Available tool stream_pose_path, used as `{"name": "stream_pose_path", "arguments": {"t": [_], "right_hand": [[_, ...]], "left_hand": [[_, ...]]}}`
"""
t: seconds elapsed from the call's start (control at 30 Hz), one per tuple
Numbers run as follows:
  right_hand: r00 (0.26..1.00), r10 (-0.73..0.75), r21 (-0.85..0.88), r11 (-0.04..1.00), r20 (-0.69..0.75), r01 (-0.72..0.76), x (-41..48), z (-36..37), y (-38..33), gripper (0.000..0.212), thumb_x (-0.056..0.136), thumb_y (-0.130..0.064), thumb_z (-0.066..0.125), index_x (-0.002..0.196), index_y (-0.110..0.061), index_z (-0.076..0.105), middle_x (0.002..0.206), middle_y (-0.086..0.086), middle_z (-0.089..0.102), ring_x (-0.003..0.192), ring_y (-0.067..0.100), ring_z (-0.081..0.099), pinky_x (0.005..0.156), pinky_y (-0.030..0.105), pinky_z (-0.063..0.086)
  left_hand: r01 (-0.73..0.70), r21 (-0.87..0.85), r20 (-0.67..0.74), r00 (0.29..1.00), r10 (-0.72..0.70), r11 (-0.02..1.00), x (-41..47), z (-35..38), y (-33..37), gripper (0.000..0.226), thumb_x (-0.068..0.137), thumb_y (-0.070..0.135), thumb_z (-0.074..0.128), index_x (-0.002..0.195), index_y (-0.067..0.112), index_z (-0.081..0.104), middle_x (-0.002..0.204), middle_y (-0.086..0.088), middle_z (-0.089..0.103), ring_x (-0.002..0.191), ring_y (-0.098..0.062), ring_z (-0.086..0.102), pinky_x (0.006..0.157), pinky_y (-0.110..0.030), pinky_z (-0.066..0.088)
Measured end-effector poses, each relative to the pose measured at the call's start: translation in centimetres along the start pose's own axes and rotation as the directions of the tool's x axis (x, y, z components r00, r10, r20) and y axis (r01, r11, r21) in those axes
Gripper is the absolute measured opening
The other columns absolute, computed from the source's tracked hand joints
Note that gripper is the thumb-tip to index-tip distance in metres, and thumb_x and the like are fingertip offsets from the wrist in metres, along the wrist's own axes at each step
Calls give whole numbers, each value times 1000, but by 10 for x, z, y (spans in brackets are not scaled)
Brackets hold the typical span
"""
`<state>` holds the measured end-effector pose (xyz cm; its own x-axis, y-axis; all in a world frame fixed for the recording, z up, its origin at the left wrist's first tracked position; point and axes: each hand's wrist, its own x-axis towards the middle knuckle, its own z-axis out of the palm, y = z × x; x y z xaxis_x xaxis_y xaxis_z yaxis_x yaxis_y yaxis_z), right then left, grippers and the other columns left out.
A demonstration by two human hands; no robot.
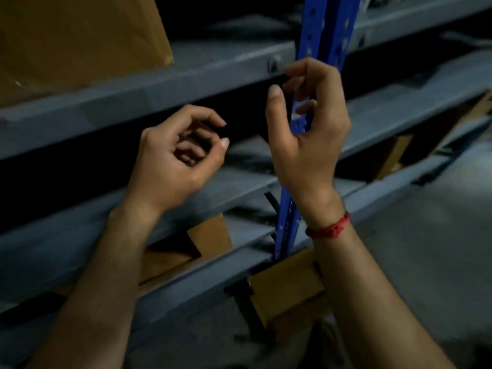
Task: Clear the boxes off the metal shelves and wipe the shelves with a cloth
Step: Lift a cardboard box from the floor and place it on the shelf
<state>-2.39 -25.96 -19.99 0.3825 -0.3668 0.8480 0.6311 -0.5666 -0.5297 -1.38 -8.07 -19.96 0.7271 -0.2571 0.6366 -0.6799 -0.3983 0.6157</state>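
Two bare forearms rise from the bottom edge, the right one with a red thread bracelet [328, 229] at the wrist. Left hand [175, 158] is loosely curled, thumb out, palm turned toward the camera, with nothing in it. Right hand [308, 134] is raised just beside it and a little higher, fingers bent and spread, also holding nothing. It sits in front of the blue upright [324, 25] of the rack, and whether its fingertips touch that post I cannot tell.

Grey metal shelves [133, 102] run behind both hands. One large cardboard box [74, 41] stands on the shelf up and to the left of the left hand. A smaller box [210, 235] lies on a lower shelf between the two forearms, and another box [285, 286] sits below the right wrist, at the foot of the post. Right of the right hand, more cardboard [391, 155] shows in a lower bay — dim and blurred.
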Motion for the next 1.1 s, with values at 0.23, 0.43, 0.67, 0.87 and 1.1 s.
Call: {"name": "stream_pose_path", "arguments": {"t": [0.23, 0.43, 0.67, 0.87, 1.1], "right_hand": [[947, 321, -214, 923, -32, -320, -102, -38, 11, 21, 94, -16, 63, 110, -2, 61, 100, 9, 61, 91, 23, 61, 76, 42, 51], [813, 580, -342, 754, -53, -560, -188, -72, 45, 33, 91, -22, 66, 120, -10, 55, 107, 3, 58, 96, 16, 57, 78, 42, 53], [489, 867, -496, 384, -98, -779, -311, -94, 117, 56, 88, -30, 71, 134, -14, 45, 122, 5, 47, 111, 16, 49, 99, 40, 48], [170, 973, -506, 68, -158, -860, -426, -100, 186, 63, 90, -31, 71, 140, -17, 35, 140, 8, 37, 125, 21, 45, 103, 29, 41], [-123, 966, -489, -223, -229, -844, -575, -100, 261, 71, 90, -26, 70, 145, -15, 26, 146, 11, 26, 133, 31, 38, 111, 39, 38]], "left_hand": [[39, -74, 275, 961, -18, 996, -54, 34, -40, 18, 92, 28, 68, 107, 20, 66, 91, 4, 67, 70, -18, 69, 59, -43, 58], [236, -47, 479, 858, -185, 971, -104, 104, -83, 14, 87, 23, 74, 100, 25, 69, 85, 6, 70, 70, -12, 69, 65, -30, 60], [438, 145, 696, 593, -406, 887, -167, 179, -184, 18, 86, 24, 76, 102, 27, 69, 89, 2, 73, 78, -16, 72, 76, -44, 62], [472, 331, 754, 388, -530, 817, -234, 254, -285, 37, 86, 29, 77, 119, 20, 64, 114, 0, 67, 109, -16, 64, 98, -38, 54], [486, 610, 692, 58, -720, 626, -338, 343, -393, 53, 90, 31, 74, 137, 19, 53, 121, 0, 61, 115, -22, 61, 102, -43, 50]]}}
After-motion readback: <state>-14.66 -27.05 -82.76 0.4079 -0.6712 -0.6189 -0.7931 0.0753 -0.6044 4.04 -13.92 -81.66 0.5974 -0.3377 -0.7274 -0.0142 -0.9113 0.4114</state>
